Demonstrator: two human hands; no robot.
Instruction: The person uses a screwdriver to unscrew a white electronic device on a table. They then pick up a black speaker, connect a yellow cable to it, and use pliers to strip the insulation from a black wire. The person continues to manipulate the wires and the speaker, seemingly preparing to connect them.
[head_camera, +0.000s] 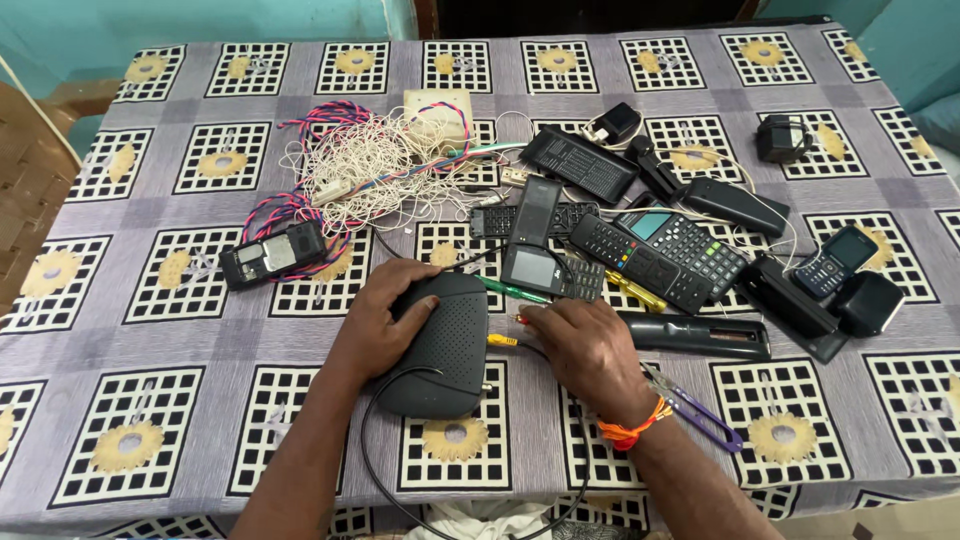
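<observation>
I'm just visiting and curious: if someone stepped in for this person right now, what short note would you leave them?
Left hand rests flat on the dark router-like box, steadying it.
Right hand is at the box's right edge, by the yellow-tipped plug; whether it grips it is unclear.
A black cable loops off the box's near end.
Screwdriver and snips lie close by.
Done: box pulled clear of the clutter. Left: the cable connections.

The dark grey router box (446, 345) is lying flat on the patterned counter (150, 330), its rounded, dotted top facing up and its long side running away from the viewer. A thin black cable (372, 420) is looping off its near end, and a yellow-tipped plug (500, 341) is sitting at its right edge.
</observation>
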